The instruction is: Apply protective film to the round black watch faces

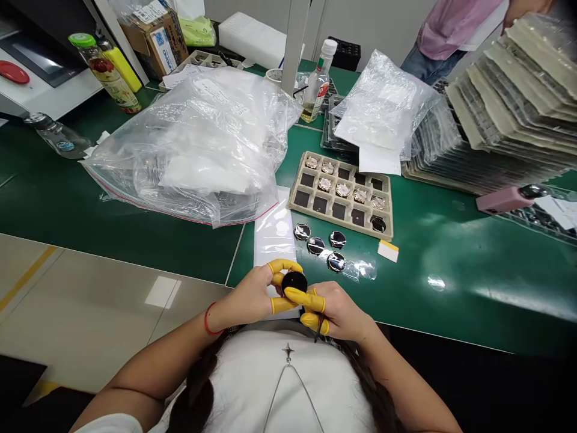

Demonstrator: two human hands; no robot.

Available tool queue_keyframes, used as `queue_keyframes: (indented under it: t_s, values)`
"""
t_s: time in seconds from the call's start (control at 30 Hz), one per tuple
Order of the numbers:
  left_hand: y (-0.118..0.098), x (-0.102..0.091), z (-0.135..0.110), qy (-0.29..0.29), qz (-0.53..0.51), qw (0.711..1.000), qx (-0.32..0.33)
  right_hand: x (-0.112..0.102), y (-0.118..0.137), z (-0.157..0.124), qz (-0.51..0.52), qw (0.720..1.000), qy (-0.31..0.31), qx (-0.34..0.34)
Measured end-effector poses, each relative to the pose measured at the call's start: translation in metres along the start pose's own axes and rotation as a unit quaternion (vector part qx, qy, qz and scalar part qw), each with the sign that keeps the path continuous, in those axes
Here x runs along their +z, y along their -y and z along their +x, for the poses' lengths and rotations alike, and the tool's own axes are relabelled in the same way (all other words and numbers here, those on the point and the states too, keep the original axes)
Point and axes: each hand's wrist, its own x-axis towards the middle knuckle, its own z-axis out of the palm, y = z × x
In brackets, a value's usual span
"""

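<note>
Holding: we have both hands drawn in close to the chest, over the near edge of the green mat [451, 264]. Between them they pinch one black disc [294, 281].
Left hand [252, 297]: closed on the disc, with a yellow finger cot [282, 264] arched over its top edge and the thumb underneath.
Right hand [336, 310]: its capped thumb is pressed to the disc's lower edge and the other fingers are curled in. A thin dark thing pokes down from them, and we cannot tell what it is.
Disc: off the table, gripped by its edge only, just above the near end of the white strip [273, 234].
Nearby: four loose discs [316, 245] lie on the mat beyond our hands, with clear film [365, 269] beside them. Behind these is the tray [295, 195], where gold-rimmed round pieces [342, 190] sit in some pockets.
Further off: a big plastic bag [198, 144] on the left, and another person [451, 30] past the table.
Risk, slip: we judge the edge pinch slight. Smooth cots on a glossy rim could let the disc drop to the mat or into the lap.
Risk, marks: a cot or the dark thing sliding across the shiny face could smear or scratch it.
Risk, scatter: a sweep of the wrist could knock the loose discs, since they lie near and unsecured.
</note>
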Motion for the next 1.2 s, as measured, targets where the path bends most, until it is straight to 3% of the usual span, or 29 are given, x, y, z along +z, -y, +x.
queue_keyframes:
  t_s: [0.33,0.47,0.53,0.67,0.73,1.2]
  values:
    - [0.004,0.0,0.004,-0.01,-0.003,1.0,-0.006,-0.005,-0.007,-0.016,0.1,0.994,-0.035,0.021]
    - [0.005,-0.005,0.004,-0.046,0.016,0.999,-0.01,-0.009,-0.007,-0.026,0.074,0.977,-0.143,0.14]
    - [0.004,-0.005,0.004,-0.042,0.035,0.998,-0.008,-0.009,-0.003,-0.024,0.037,0.969,-0.183,0.159]
    - [0.002,-0.002,0.003,-0.012,0.051,0.999,0.0,-0.001,0.006,-0.01,-0.057,0.988,-0.132,0.058]
    - [0.001,-0.001,0.002,-0.009,0.059,0.998,-0.001,0.004,0.007,-0.004,-0.092,0.99,-0.096,0.041]
    - [0.008,0.003,0.004,-0.005,0.013,1.0,-0.008,0.008,-0.003,-0.014,-0.103,0.98,-0.117,0.121]
